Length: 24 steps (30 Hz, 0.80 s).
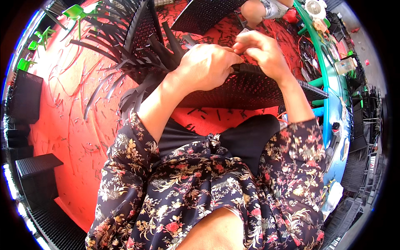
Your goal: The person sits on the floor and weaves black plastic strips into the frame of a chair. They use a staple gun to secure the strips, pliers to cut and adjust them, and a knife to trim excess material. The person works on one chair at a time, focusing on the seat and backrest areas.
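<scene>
A black woven plastic-rattan piece (233,92) stands across in front of my knees, its rim wrapped in flat black strip. My left hand (206,66) is closed at this rim, thumb and fingers pinching a black strip (236,68) there. Just to its right, my right hand (263,52) is raised over the same rim with fingers curled in; whatever lies between its fingertips is too small to make out. Many loose black strips (143,58) fan out from the woven work on the left.
Red sheeting (75,112) strewn with strip offcuts covers the floor. Black woven pieces (37,175) stand at the left, near green stools (74,12). At the right runs a blue-green table (333,89) with a small white fan (315,8). Another person's knee (253,12) shows at the top.
</scene>
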Motion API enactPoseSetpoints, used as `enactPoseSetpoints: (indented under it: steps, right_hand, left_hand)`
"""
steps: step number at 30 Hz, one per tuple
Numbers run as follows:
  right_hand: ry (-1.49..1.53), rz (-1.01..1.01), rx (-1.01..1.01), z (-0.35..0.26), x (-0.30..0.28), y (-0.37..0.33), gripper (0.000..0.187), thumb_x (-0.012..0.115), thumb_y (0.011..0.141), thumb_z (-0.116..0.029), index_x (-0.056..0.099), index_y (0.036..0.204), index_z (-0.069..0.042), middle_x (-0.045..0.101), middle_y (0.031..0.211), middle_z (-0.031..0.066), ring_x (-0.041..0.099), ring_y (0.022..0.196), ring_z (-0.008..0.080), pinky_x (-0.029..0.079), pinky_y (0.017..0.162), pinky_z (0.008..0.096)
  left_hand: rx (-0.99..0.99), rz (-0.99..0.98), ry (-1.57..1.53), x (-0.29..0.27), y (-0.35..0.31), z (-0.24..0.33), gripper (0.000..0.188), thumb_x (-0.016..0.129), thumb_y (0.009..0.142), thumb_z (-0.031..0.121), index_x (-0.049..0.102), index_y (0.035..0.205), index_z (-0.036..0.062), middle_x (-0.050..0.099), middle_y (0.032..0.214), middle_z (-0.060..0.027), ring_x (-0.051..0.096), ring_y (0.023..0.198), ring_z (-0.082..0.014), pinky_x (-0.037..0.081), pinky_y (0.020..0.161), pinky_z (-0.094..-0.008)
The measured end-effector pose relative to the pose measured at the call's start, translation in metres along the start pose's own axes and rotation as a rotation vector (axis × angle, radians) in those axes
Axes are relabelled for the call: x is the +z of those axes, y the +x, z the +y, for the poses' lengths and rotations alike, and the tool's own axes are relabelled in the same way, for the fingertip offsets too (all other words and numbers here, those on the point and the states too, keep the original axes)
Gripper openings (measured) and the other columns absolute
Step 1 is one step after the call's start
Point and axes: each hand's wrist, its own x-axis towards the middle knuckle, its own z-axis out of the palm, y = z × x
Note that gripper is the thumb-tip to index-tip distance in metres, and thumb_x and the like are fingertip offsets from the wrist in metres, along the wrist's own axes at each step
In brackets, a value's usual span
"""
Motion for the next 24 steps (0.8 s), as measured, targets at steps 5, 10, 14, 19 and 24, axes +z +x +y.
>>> enactPoseSetpoints:
  steps: [5, 10, 14, 19, 24]
  right_hand:
    - [-0.561, 0.110, -0.309, -0.029, 0.027, -0.039, 0.028, 0.076, 0.065, -0.011, 0.061, 0.088, -0.005, 0.058, 0.096, 0.0110, 0.058, 0.088, 0.0292, 0.048, 0.076, 0.0339]
    - [-0.824, 0.271, -0.531, -0.016, 0.044, -0.037, 0.023, 0.074, 0.063, -0.007, 0.061, 0.082, -0.005, 0.059, 0.096, 0.0078, 0.058, 0.089, 0.0269, 0.045, 0.077, 0.0368]
    - [-0.709, 0.305, -0.693, -0.016, 0.042, -0.040, 0.024, 0.073, 0.061, 0.000, 0.060, 0.081, -0.004, 0.061, 0.090, 0.0078, 0.059, 0.087, 0.0267, 0.044, 0.076, 0.0366]
    - [-0.519, 0.356, -0.657, -0.006, 0.044, -0.045, 0.021, 0.070, 0.066, 0.005, 0.059, 0.082, -0.002, 0.063, 0.087, 0.0107, 0.062, 0.082, 0.0280, 0.048, 0.072, 0.0348]
    - [-0.533, 0.263, -0.585, -0.021, 0.035, -0.034, 0.016, 0.069, 0.071, 0.004, 0.060, 0.084, -0.002, 0.062, 0.083, 0.0124, 0.063, 0.073, 0.0275, 0.050, 0.062, 0.0329]
  left_hand:
    - [-0.056, -0.086, -0.027, -0.007, 0.007, -0.006, 0.028, 0.060, 0.076, 0.011, 0.064, 0.103, 0.0091, 0.064, 0.088, -0.0116, 0.062, 0.087, -0.0317, 0.050, 0.075, -0.0408]
    - [-0.073, -0.031, -0.120, -0.007, 0.004, -0.014, 0.031, 0.064, 0.073, 0.010, 0.065, 0.104, 0.0081, 0.065, 0.090, -0.0140, 0.062, 0.086, -0.0327, 0.050, 0.075, -0.0394]
    - [-0.067, -0.049, -0.128, -0.011, 0.005, -0.014, 0.032, 0.064, 0.073, 0.011, 0.065, 0.105, 0.0075, 0.065, 0.090, -0.0144, 0.062, 0.086, -0.0324, 0.049, 0.076, -0.0392]
    - [-0.087, -0.030, -0.068, -0.009, 0.001, -0.013, 0.027, 0.066, 0.073, 0.015, 0.065, 0.098, 0.0050, 0.065, 0.086, -0.0146, 0.062, 0.084, -0.0322, 0.050, 0.073, -0.0390]
    - [-0.123, 0.015, 0.059, -0.014, -0.005, -0.002, 0.021, 0.069, 0.072, 0.021, 0.063, 0.084, 0.0046, 0.063, 0.077, -0.0139, 0.062, 0.076, -0.0331, 0.049, 0.067, -0.0410]
